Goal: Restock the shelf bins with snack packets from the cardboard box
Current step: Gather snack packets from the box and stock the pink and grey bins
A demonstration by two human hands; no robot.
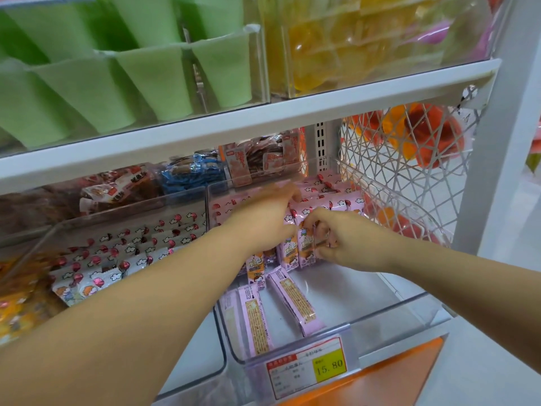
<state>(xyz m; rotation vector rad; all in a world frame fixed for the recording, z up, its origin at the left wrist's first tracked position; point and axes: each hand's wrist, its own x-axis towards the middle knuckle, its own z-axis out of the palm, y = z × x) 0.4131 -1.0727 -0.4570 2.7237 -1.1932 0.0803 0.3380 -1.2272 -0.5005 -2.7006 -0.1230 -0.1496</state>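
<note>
Both my hands reach into a clear plastic bin [389, 313] on the lower shelf that holds pink snack packets [322, 197]. My left hand [263, 218] lies on the standing row of pink packets, fingers stretched toward the back. My right hand [336, 235] pinches the top of an upright pink packet [307, 247] at the front of the row. Three more pink packets [292, 300] lie flat on the bin floor near its front. The cardboard box is not in view.
A neighbouring bin on the left holds white packets with red mushroom prints [123, 247]. Behind stand bins of blue [187, 174] and brown-red packets [263, 159]. A white shelf edge [263, 124] runs just above my hands. A white wire mesh panel [409, 171] borders the right. A price tag [307, 367] reads 15.80.
</note>
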